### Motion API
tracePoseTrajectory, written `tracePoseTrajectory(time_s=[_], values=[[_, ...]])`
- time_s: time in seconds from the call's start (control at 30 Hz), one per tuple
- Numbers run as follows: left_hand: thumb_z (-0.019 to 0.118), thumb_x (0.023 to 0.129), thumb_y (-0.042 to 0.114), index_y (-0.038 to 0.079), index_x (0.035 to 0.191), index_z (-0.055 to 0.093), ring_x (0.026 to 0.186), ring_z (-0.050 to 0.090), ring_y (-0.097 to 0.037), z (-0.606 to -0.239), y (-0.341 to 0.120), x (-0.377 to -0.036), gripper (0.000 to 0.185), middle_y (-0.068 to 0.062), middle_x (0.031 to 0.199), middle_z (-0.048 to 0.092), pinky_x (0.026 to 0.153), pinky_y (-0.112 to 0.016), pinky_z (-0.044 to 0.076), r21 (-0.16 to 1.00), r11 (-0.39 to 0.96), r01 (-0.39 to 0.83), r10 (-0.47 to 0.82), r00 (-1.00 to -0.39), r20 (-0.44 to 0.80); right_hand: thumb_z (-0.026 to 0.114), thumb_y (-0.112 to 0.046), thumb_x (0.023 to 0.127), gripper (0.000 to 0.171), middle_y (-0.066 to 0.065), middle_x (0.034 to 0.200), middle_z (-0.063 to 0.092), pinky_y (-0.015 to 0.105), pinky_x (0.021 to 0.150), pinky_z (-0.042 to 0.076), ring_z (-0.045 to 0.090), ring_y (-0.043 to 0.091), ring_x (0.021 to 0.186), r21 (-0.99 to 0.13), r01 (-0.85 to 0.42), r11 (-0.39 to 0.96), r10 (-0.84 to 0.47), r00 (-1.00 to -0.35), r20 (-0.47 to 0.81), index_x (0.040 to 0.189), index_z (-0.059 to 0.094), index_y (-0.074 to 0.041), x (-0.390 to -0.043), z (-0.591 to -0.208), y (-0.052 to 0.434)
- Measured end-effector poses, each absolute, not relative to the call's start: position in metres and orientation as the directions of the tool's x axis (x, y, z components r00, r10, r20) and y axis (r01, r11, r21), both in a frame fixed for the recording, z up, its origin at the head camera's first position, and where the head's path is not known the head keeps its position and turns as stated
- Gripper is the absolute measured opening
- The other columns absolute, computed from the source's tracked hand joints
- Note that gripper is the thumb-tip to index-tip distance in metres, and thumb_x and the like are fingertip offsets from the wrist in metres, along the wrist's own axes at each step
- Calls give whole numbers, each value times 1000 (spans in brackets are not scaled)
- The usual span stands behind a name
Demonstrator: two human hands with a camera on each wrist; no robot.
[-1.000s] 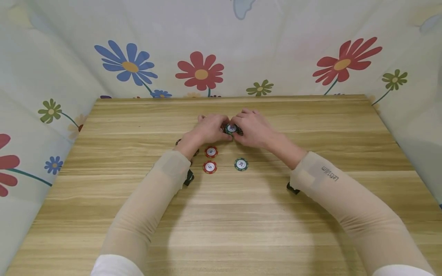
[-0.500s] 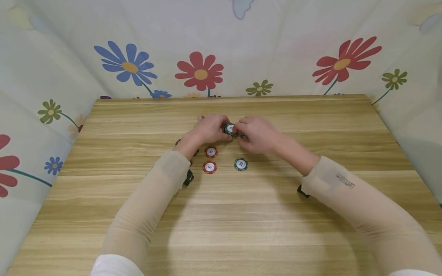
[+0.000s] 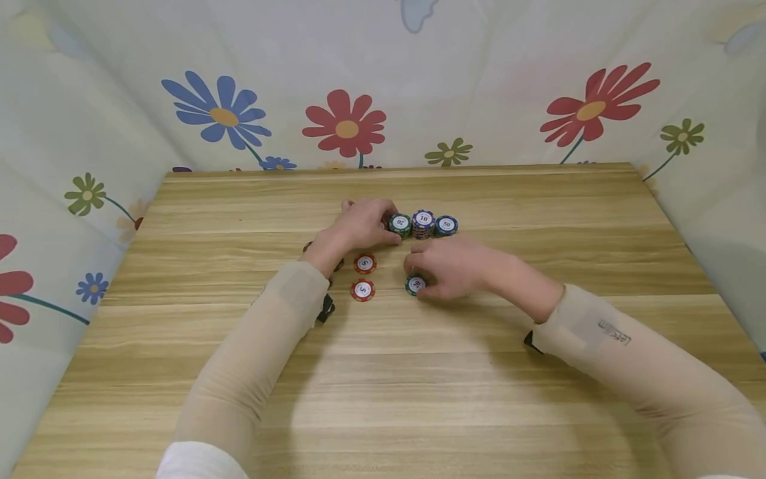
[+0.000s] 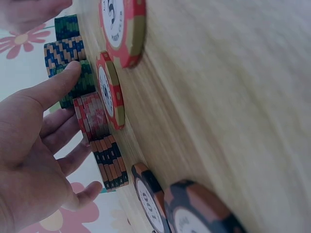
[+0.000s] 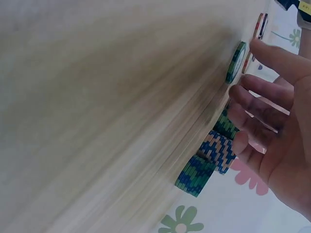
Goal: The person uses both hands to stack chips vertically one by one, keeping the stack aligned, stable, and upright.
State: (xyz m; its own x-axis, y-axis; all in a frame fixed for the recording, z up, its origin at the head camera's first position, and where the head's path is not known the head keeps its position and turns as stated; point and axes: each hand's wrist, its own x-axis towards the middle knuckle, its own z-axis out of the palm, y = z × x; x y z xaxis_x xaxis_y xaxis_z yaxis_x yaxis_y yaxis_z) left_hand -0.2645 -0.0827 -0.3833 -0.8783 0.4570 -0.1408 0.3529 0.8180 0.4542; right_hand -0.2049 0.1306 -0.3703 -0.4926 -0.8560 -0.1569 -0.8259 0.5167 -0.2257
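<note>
In the head view, my left hand (image 3: 362,223) curves round the left side of a green poker chip stack (image 3: 400,226). Its thumb lies on the stack's front, and the left wrist view has its other fingers behind the red chip stack (image 4: 92,116). My right hand (image 3: 457,266) hovers over a lone green chip (image 3: 415,285) marked 20, thumb and fingers apart on either side. In the right wrist view that green chip (image 5: 235,63) lies flat near the thumb tip; contact cannot be told. Two red chips (image 3: 365,264) marked 5 lie between the hands.
Right of the green stack stand a purple-blue stack (image 3: 423,221) marked 10 and a blue-green stack (image 3: 446,226) marked 50. A black-and-orange stack (image 4: 111,165) and loose matching chips (image 4: 148,199) are largely hidden by my left arm in the head view. A flowered backdrop borders the wooden table (image 3: 383,372).
My right hand has left the green stack and come back toward me to the lone green chip, uncovering the purple-blue and blue-green stacks. My left hand has stayed in place.
</note>
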Motion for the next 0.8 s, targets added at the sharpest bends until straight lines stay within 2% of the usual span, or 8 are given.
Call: tracePoseTrajectory(time_s=[0.13,0.27,0.53,0.8], values=[[81,90,35,12,123,67,106,58,-20,-383,-83,-264,43,-2,116,69,100,-54,21,452,818,355,458,-878,-140,82,-32,85,36,0,103,62,40,77,53,58,15,89,-221,-830,513,-857,-479,-190,114,69,-13,-201,-371,130],[81,90,35,12,123,67,107,58,-21,-383,-83,-265,43,-2,117,69,99,-53,21,449,819,357,460,-877,-141,82,-28,86,34,0,103,62,41,79,54,59,16,92,-211,-833,512,-857,-480,-188,113,69,-12,-201,-373,129],[82,90,36,12,122,67,106,58,-20,-384,-83,-266,43,-2,116,69,99,-53,22,449,818,360,462,-876,-138,79,-24,87,24,-1,97,59,39,75,52,57,16,85,-185,-847,499,-865,-474,-165,105,69,-11,-200,-377,127],[81,90,36,12,122,67,105,57,-20,-386,-83,-266,42,-1,115,69,99,-53,22,453,814,363,466,-874,-139,78,-22,82,25,-2,92,54,37,69,50,54,16,80,-199,-831,519,-854,-494,-165,99,62,-12,-200,-380,127]])
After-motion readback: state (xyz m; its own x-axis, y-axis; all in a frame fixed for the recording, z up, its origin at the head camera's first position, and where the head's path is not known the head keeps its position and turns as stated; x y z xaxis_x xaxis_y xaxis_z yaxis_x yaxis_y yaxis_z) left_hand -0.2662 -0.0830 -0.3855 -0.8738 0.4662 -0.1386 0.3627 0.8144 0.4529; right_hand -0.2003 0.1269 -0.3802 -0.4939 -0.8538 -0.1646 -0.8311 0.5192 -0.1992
